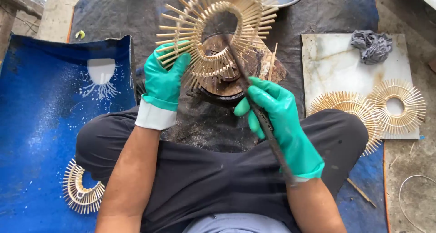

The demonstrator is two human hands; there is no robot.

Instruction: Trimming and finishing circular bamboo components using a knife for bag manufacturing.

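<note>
Stick ring (213, 33) held up over round stand (222, 81), left hand (164, 81) clamped on its edge. Right hand (272, 108) grips dark rod (261, 115), tip inside ring. Two finished rings (377, 108) on slab (336, 65), one by left knee (81, 192); this one looks mid-work.

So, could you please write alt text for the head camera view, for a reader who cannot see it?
A seated person in green gloves holds a ring of radiating bamboo sticks in the left hand and a dark rod in the right hand. Two finished rings lie on a pale slab to the right, and another ring on a blue sheet to the left.
</note>
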